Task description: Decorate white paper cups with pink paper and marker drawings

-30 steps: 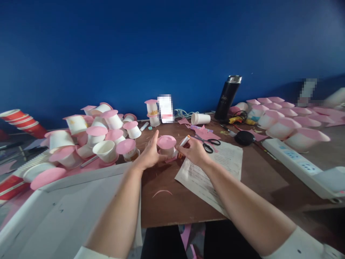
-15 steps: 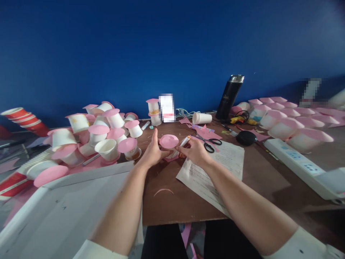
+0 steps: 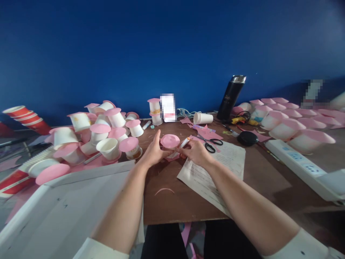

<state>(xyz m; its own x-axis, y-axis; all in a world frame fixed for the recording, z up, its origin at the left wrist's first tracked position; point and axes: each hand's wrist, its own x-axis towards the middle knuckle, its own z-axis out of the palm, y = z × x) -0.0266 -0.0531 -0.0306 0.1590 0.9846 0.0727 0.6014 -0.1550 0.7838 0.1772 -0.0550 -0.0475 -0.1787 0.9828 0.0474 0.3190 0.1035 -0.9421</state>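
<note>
In the middle of the brown table stands a white paper cup with a round pink paper disc point(image 3: 170, 141) on top. My left hand point(image 3: 155, 153) curves around the cup's left side, thumb across its front and one finger pointing up. A white glue stick with an orange end point(image 3: 184, 142) is gripped in my right hand point(image 3: 198, 151), whose fingertips also reach the cup's lower right side. Most of the cup's body is hidden by the disc and my fingers. Pink paper lies at its base.
Black-handled scissors point(image 3: 210, 146) and a printed sheet point(image 3: 229, 158) lie to the right, near a power strip point(image 3: 302, 163). A black flask point(image 3: 231, 97) stands behind. Disc-topped cups crowd the left point(image 3: 128, 145) and far right point(image 3: 309, 138). A white box point(image 3: 81, 208) sits front left.
Both hands keep the same hold on the cup and glue stick. The whole view has shifted very slightly.
</note>
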